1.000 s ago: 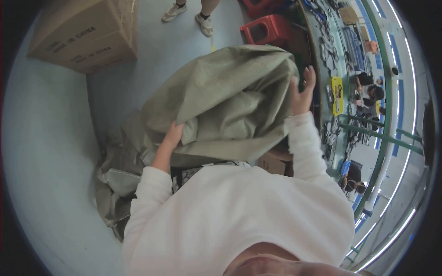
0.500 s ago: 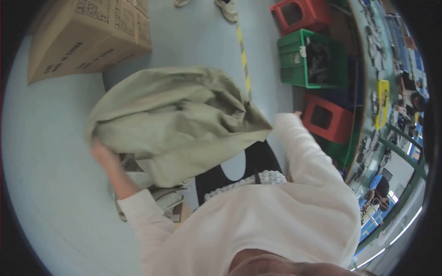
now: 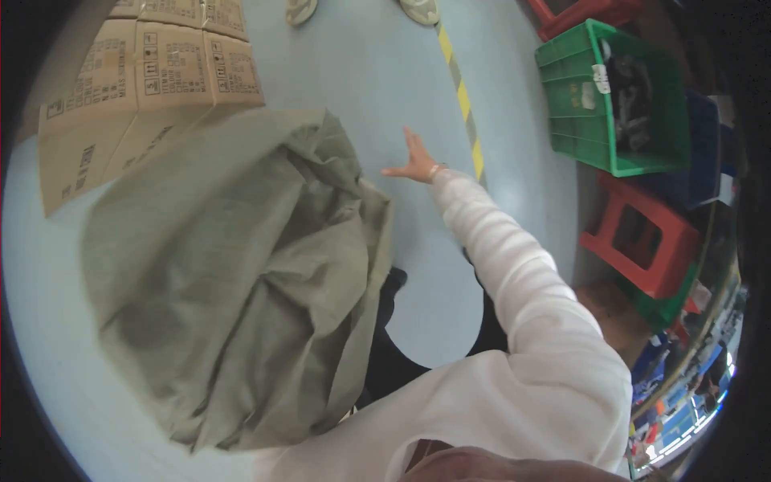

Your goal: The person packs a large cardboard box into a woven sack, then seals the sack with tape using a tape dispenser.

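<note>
A large, creased olive-green cloth [image 3: 233, 273] bulges across the left and middle of the view, up in front of my body. Its folds hide my left hand and forearm entirely. My right hand [image 3: 415, 165] reaches out over the grey floor, just right of the cloth's upper edge. Its fingers are spread, with nothing in them and a gap between them and the cloth.
Stacked cardboard cartons [image 3: 173, 68] stand at the upper left. A green crate [image 3: 582, 100] with dark items is at the upper right, near a red stool [image 3: 642, 233]. A yellow-striped line [image 3: 463, 100] crosses the floor. Another person's shoes [image 3: 419, 10] show at the top.
The cloth has swung left and toward my body, now covering my left hand. My right hand has moved left and up, its spread fingers now in plain view. The whole view has shifted.
</note>
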`<move>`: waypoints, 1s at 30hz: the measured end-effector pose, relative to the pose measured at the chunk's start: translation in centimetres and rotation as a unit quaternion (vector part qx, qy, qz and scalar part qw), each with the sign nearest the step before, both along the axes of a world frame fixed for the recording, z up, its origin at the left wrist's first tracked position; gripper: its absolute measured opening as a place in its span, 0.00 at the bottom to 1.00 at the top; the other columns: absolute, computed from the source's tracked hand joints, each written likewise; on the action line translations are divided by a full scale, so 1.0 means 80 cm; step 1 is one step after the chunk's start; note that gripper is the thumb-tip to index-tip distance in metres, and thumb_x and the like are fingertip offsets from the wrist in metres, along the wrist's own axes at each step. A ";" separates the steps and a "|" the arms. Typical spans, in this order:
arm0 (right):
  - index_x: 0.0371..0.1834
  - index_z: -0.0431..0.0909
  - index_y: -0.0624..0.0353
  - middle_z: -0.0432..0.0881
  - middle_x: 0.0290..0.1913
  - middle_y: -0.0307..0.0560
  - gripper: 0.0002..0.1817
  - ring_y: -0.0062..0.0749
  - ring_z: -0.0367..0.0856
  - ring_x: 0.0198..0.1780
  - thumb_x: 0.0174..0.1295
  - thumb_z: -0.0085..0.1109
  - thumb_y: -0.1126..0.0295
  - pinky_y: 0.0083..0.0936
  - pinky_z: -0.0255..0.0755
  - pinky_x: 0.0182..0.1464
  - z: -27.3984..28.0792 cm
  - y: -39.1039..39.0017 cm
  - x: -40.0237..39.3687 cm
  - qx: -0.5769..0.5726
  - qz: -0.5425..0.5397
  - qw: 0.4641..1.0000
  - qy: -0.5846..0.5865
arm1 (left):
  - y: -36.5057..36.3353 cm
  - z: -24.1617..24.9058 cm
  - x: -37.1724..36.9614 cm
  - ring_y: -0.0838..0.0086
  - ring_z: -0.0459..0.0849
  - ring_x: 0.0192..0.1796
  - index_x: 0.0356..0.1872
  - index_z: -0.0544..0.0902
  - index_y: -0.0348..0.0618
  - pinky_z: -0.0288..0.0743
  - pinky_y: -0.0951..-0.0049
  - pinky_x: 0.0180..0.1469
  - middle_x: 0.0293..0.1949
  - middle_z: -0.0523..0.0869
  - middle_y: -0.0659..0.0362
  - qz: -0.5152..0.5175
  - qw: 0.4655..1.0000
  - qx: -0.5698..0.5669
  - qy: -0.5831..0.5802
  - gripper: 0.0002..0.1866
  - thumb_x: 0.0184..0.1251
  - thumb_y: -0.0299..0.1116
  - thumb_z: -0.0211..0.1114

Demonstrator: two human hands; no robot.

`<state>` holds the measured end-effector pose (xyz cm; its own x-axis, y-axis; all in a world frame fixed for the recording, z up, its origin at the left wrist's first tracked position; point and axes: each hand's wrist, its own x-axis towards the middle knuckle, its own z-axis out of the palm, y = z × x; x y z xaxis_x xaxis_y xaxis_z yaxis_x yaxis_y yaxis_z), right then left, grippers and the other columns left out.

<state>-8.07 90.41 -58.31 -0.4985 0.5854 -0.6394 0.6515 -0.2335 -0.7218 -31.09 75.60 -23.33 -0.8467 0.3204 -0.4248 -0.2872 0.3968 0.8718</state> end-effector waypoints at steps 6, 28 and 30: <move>0.70 0.39 0.47 0.55 0.67 0.52 0.52 0.53 0.58 0.63 0.44 0.61 0.48 0.41 0.54 0.62 -0.134 0.047 -0.059 0.063 -0.098 0.993 0.021 | -0.050 -0.088 -0.096 0.64 0.74 0.52 0.49 0.76 0.44 0.68 0.66 0.55 0.47 0.78 0.54 -0.070 0.986 -0.039 0.146 0.18 0.61 0.40 0.50; 0.65 0.49 0.60 0.55 0.65 0.48 0.48 0.34 0.55 0.64 0.45 0.66 0.54 0.26 0.49 0.64 0.077 0.161 0.183 0.169 0.104 0.955 -0.221 | 0.057 -0.317 -0.327 0.71 0.73 0.42 0.38 0.78 0.43 0.63 0.73 0.46 0.38 0.79 0.59 -0.193 0.905 -0.091 0.367 0.14 0.59 0.40 0.50; 0.70 0.41 0.57 0.44 0.71 0.49 0.54 0.33 0.44 0.71 0.45 0.70 0.58 0.27 0.39 0.70 0.064 0.161 0.169 0.281 0.134 0.939 -0.144 | 0.056 -0.331 -0.325 0.70 0.74 0.45 0.42 0.78 0.43 0.63 0.73 0.50 0.41 0.80 0.59 -0.222 0.892 -0.092 0.383 0.16 0.61 0.40 0.49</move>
